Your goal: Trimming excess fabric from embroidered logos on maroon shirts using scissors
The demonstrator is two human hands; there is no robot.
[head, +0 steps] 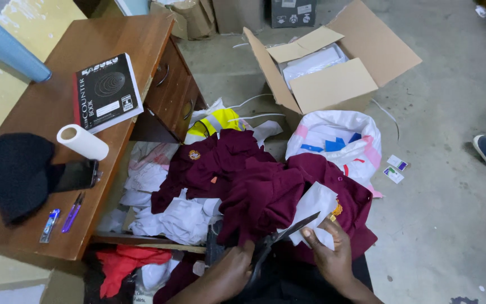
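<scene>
Left hand [233, 270] grips scissors [279, 239]; right hand [327, 250] fingers pinch white fabric [316, 205].

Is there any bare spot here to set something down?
Yes: the desk top between the book and its far end, and the floor right of the white sack. The maroon clothes around both hands are crowded.

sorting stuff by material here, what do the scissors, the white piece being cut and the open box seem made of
Scissors: dark blades, likely metal with a dull finish; thin, stiff edges.
White piece in the right hand: probably soft fabric or paper-like backing; it bends limply, so the look leaves it open.
Open box: brown corrugated cardboard, matte, with creased flaps.
</scene>
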